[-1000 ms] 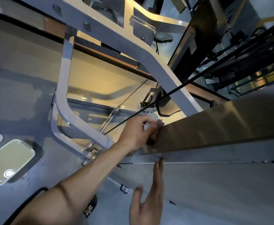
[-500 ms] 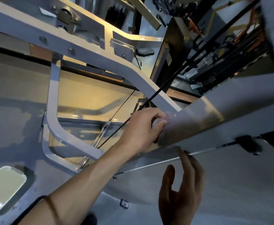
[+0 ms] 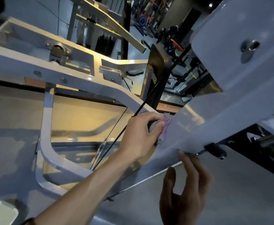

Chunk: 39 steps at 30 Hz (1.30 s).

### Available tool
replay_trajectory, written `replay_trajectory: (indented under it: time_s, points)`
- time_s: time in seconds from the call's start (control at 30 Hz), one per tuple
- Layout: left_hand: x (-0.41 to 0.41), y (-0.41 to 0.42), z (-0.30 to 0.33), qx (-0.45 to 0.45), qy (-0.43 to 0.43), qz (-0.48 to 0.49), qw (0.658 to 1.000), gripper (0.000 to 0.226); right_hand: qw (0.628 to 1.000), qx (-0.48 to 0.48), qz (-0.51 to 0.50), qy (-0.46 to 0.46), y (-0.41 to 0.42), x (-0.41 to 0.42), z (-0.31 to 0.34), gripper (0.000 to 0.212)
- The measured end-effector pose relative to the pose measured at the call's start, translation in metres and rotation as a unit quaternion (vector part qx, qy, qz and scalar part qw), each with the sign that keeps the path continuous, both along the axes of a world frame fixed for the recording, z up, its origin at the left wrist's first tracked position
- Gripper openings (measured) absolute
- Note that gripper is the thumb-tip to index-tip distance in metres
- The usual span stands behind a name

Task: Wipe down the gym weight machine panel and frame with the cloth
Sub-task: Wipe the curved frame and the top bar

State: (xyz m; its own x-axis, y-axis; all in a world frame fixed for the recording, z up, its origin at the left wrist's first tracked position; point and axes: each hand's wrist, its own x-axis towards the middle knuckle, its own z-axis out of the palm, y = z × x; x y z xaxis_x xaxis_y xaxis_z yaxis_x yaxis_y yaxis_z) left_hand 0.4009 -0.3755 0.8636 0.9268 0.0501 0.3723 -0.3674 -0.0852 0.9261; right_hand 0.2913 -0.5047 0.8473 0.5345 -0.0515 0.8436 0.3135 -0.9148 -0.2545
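- Pale lilac cloth (image 3: 164,127), bunched, was clamped in the left hand (image 3: 141,135); thumb and curled fingers formed the grip around it, pressing it to the near edge of the grey panel (image 3: 214,120).
- Panel's long axis ran diagonally, from lower left up toward upper right; cloth sat at its lower-left part, just beside the point where the white frame (image 3: 87,85) met it.
- Frame beam ran from upper left down to the panel; a curved branch (image 3: 47,137) dropped from it toward the lower left.
- Black cable (image 3: 149,98) crossed steeply, passing just behind the left hand.
- Right hand (image 3: 185,192) was below the panel, fingers straight and apart, holding nothing; fingertips (image 3: 181,155) touched the panel's underside edge near a black clamp (image 3: 214,149).
- Open room: bare grey panel surface stretched up-right of the cloth; a bolt (image 3: 250,46) sat well apart at upper right.
- Pale tray-like container (image 3: 1,213) at lower left; contents could not be told.
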Motion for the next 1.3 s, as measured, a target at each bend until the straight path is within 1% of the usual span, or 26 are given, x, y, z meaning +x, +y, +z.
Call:
replay_trajectory:
  time_s: [0.07,0.1,0.13,0.2,0.23,0.27,0.3,0.37,0.43,0.5,0.57,0.6,0.63,0.67,0.77,0.83,0.87,0.9,1.0,1.03,1.1,1.17,1.23,1.3]
  points:
    - [0.000,-0.001,0.008,-0.014,-0.045,0.005,0.999,0.013,1.000,0.001,0.004,-0.008,-0.001,0.002,0.001,0.032]
    - [0.002,-0.002,-0.003,0.006,-0.041,0.010,0.999,0.011,1.000,0.005,0.004,-0.009,-0.001,0.002,0.001,0.032]
    - [0.004,-0.002,-0.021,0.047,-0.012,0.011,0.999,0.011,1.000,0.008,0.006,-0.007,0.000,0.002,0.003,0.031]
    - [0.008,-0.001,-0.061,0.153,0.100,-0.014,0.983,0.022,1.000,0.009,0.007,0.001,0.002,0.002,0.005,0.028]
    - [0.008,-0.001,-0.075,0.185,0.162,-0.033,0.969,0.027,1.000,0.008,0.002,0.007,0.003,0.001,0.006,0.028]
    - [0.008,-0.002,-0.084,0.201,0.204,-0.044,0.957,0.028,1.000,0.010,-0.004,0.012,0.004,0.000,0.007,0.028]
    - [0.012,-0.004,-0.085,0.202,0.210,-0.048,0.955,0.028,1.000,0.016,-0.010,0.013,0.005,0.000,0.008,0.028]
    - [0.018,-0.006,-0.062,0.172,0.162,-0.048,0.971,0.023,0.999,0.030,-0.022,0.010,0.007,0.000,0.009,0.029]
    - [0.019,-0.004,-0.018,0.080,0.082,-0.044,0.992,0.016,0.999,0.038,-0.021,-0.005,0.009,0.002,0.010,0.028]
    - [0.012,0.000,0.022,-0.009,-0.006,-0.036,0.999,0.015,0.999,0.041,-0.012,-0.019,0.007,0.004,0.011,0.027]
    - [0.000,0.004,0.036,-0.024,-0.067,-0.035,0.997,0.016,0.999,0.041,-0.008,-0.023,0.006,0.006,0.011,0.027]
    - [-0.004,0.005,0.030,-0.011,-0.074,-0.028,0.997,0.016,0.999,0.043,-0.008,-0.022,0.005,0.005,0.011,0.027]
    - [-0.009,0.006,0.017,0.006,-0.063,-0.021,0.998,0.015,0.999,0.047,-0.008,-0.023,0.005,0.005,0.010,0.027]
    - [-0.012,0.006,-0.002,0.024,-0.031,-0.015,0.999,0.014,0.998,0.052,-0.009,-0.024,0.005,0.004,0.010,0.028]
    - [-0.028,0.009,-0.050,0.063,0.088,-0.020,0.994,0.012,0.998,0.054,0.000,-0.020,0.004,0.003,0.007,0.029]
    - [-0.036,0.009,-0.054,0.042,0.116,-0.020,0.992,0.012,0.998,0.059,0.001,-0.013,0.003,0.002,0.005,0.029]
    - [-0.040,0.009,-0.043,0.021,0.111,-0.017,0.993,0.012,0.998,0.065,-0.001,-0.012,0.003,0.002,0.004,0.030]
    - [-0.042,0.009,-0.029,0.000,0.087,-0.016,0.996,0.012,0.998,0.066,-0.001,-0.014,0.002,0.003,0.004,0.029]
    - [-0.045,0.005,0.015,-0.035,-0.034,-0.001,0.999,0.013,0.997,0.070,-0.002,-0.038,0.003,0.007,0.006,0.026]
    - [-0.048,0.002,0.019,-0.037,-0.058,0.007,0.998,0.013,0.996,0.075,-0.003,-0.041,0.003,0.007,0.008,0.025]
    - [-0.048,0.001,0.011,-0.017,-0.052,0.010,0.998,0.015,0.995,0.086,-0.002,-0.042,0.008,0.008,0.012,0.025]
    - [-0.046,0.003,-0.010,0.013,0.004,0.015,1.000,0.018,0.995,0.095,-0.003,-0.026,0.009,0.007,0.014,0.028]
    - [-0.044,0.005,-0.016,0.016,0.050,0.006,0.999,0.020,0.994,0.110,-0.002,-0.010,0.009,0.005,0.018,0.030]
    - [-0.042,0.004,0.005,-0.003,0.025,0.006,1.000,0.022,0.993,0.118,-0.001,-0.009,0.010,0.002,0.024,0.031]
